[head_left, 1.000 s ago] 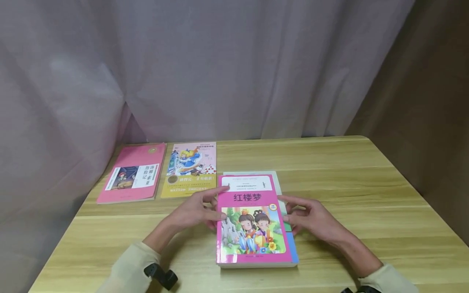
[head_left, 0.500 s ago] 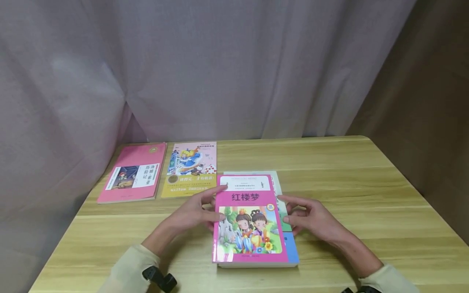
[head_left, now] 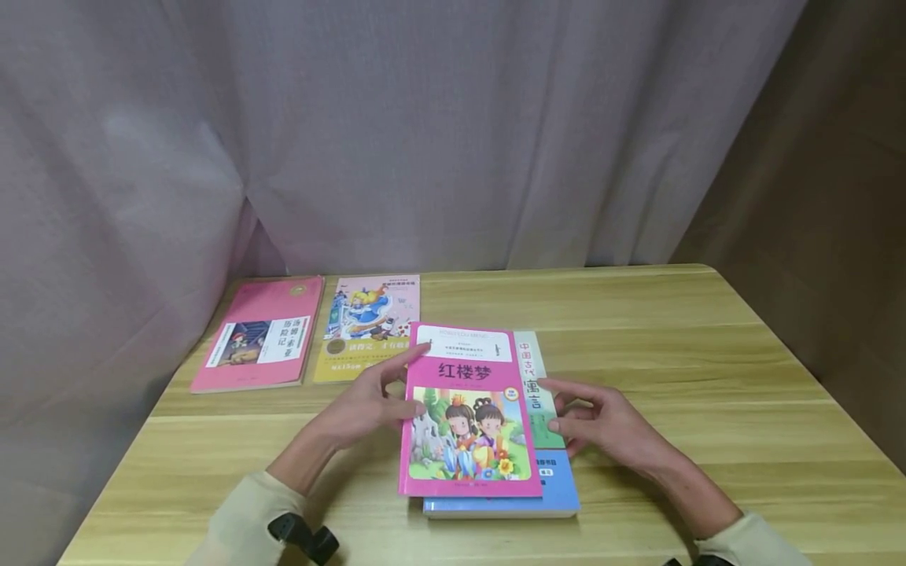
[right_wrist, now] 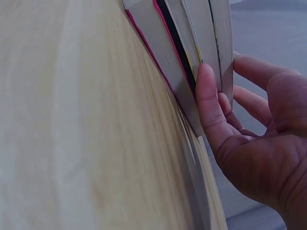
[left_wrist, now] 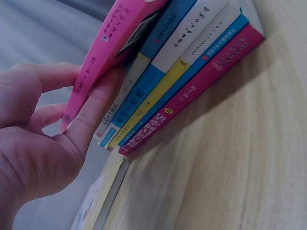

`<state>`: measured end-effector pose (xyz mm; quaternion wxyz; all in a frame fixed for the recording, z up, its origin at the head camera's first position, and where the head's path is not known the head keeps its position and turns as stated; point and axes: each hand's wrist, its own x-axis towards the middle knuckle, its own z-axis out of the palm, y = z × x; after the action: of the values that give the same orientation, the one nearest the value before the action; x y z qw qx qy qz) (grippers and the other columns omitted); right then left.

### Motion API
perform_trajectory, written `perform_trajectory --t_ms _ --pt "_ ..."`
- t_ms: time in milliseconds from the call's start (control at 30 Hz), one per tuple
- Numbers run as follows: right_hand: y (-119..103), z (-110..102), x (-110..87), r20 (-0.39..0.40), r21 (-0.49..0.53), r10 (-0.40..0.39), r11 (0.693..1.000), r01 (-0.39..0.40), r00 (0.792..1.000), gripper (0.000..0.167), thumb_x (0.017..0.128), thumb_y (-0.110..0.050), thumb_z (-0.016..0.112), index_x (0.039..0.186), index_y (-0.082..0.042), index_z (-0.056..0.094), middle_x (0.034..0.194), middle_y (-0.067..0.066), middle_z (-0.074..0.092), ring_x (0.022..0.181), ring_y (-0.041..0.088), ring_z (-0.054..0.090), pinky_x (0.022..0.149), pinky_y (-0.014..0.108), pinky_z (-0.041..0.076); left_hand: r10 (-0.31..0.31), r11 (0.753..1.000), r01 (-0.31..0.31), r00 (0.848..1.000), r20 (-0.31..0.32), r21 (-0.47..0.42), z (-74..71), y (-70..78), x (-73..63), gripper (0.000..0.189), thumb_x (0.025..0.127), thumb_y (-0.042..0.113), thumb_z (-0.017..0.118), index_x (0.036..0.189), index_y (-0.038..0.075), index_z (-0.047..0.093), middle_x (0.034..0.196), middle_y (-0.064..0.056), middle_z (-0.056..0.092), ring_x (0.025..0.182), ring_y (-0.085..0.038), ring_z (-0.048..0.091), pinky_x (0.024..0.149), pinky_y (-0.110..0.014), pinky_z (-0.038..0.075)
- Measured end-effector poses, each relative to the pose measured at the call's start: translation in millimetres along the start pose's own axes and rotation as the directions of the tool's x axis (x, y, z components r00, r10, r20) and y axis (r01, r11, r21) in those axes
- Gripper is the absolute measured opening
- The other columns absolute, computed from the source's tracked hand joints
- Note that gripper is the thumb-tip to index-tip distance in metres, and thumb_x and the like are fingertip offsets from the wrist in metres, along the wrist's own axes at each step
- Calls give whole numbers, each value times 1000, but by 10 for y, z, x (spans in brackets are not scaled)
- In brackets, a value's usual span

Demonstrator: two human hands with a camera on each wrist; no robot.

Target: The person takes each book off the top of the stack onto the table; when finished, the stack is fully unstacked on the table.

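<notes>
In the head view my left hand (head_left: 362,405) grips the left edge of a pink book (head_left: 470,436) with two cartoon figures on its cover, thumb on top. The left wrist view shows this pink book (left_wrist: 98,52) tilted up, apart from the book stack (left_wrist: 187,67) below, whose several spines are blue, white, yellow and pink. Partly covered by the pink book, a green-and-blue book (head_left: 559,475) tops the stack. My right hand (head_left: 612,424) is at the stack's right side; in the right wrist view its thumb and fingers (right_wrist: 208,93) touch the page edges (right_wrist: 168,52).
On the wooden table (head_left: 694,346), a pink book with a white label (head_left: 258,338) lies at the far left. Beside it lies a pink-and-yellow book (head_left: 368,314), its lower right corner covered by the held book. A grey curtain (head_left: 425,134) hangs behind the table.
My left hand has lifted the pink book off the stack and shifted it left and slightly away from me, uncovering more of the green-and-blue book. My right hand has stayed in place.
</notes>
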<state>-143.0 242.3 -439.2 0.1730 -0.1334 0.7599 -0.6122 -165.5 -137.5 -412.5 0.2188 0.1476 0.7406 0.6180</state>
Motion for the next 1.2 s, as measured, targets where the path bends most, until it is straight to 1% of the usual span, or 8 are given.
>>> perform_trajectory --t_ms 200,367,567,700,867,967,1033,1200 --pt "12 2 -11 12 1 3 1000 -3 1000 70 97 -13 76 158 1 45 120 27 51 89 24 75 73 47 67 10 1000 -10 1000 -3 11 -33 18 24 80 97 11 75 166 24 36 163 -19 42 109 -26 74 90 -34 63" --pt "7 4 -20 15 3 6 1000 -6 1000 71 97 -14 76 158 1 44 120 27 52 90 24 75 74 48 67 75 997 -75 997 -6 31 -30 67 28 80 95 9 76 165 23 38 168 -11 38 126 -27 67 94 -35 62" --pt "-6 -4 -20 7 -2 9 1000 -9 1000 70 97 -15 76 158 1 45 118 26 53 90 23 75 74 48 67 128 992 -128 992 -6 -9 -36 188 55 81 96 2 70 165 30 38 168 -6 37 101 -27 78 86 -37 65" --pt "2 -2 -16 8 0 15 1000 -15 1000 70 97 -16 77 158 -1 45 120 25 52 89 24 75 74 50 66 130 991 -131 991 -28 1 -41 267 104 81 96 -1 68 165 31 38 170 -2 35 96 -25 78 77 -32 64" --pt "-7 3 -11 12 10 16 1000 -16 1000 70 97 -16 76 159 -1 45 120 25 51 89 24 76 75 50 66 167 984 -161 982 -87 72 -77 412 186 79 96 3 70 164 30 39 173 1 32 71 -11 63 64 -23 55" --pt "-12 -5 -20 22 21 6 1000 -7 1000 71 98 -15 76 159 1 44 120 27 51 90 24 76 75 49 66 186 981 -177 976 -113 81 -109 541 260 81 95 3 70 164 33 39 173 3 32 61 -8 53 64 -22 53" --pt "-11 -9 -24 24 23 -2 1000 1 1000 71 98 -14 76 159 2 43 119 28 51 90 24 76 74 49 66 194 979 -184 973 -127 86 -127 639 327 82 95 3 71 164 35 39 173 5 32 61 -9 56 67 -23 56" --pt "-1 -8 -20 25 29 -10 1000 9 1000 72 97 -13 76 159 3 42 120 28 51 90 24 76 75 51 66 197 978 -181 965 -176 100 -169 863 508 82 96 2 71 161 41 41 172 8 33 83 -19 72 78 -31 63"
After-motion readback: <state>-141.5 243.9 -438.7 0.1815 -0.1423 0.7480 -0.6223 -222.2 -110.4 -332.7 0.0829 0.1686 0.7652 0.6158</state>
